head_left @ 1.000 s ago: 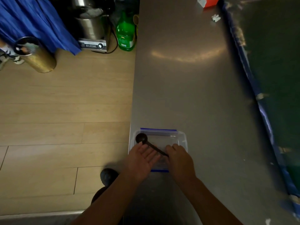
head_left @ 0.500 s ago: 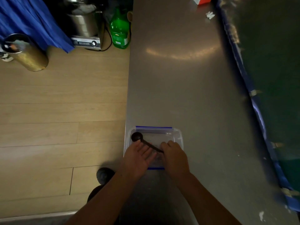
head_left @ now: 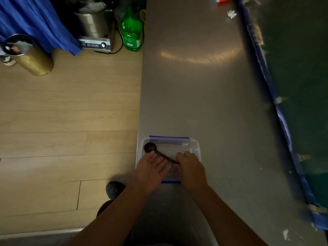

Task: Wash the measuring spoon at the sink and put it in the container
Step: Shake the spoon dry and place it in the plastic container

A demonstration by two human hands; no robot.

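Note:
A clear plastic container [head_left: 195,144] with blue clips stands at the near left edge of the steel counter [head_left: 204,86]. A dark measuring spoon [head_left: 150,147] lies across it, bowl at the far left corner, handle running toward me and to the right. My right hand [head_left: 190,168] pinches the end of the handle. My left hand [head_left: 152,170] is open, palm up, over the container's near left part, just below the handle. No sink is in view.
Left of the counter is wooden floor with a green bottle [head_left: 132,31], a steel pot on a cooker [head_left: 94,29], a gold cylinder [head_left: 30,57] and blue cloth [head_left: 35,22]. A blue-edged dark green surface [head_left: 301,86] runs along the counter's right side.
Both hands and the spoon keep nearly the same pose over the container. The view has shifted slightly.

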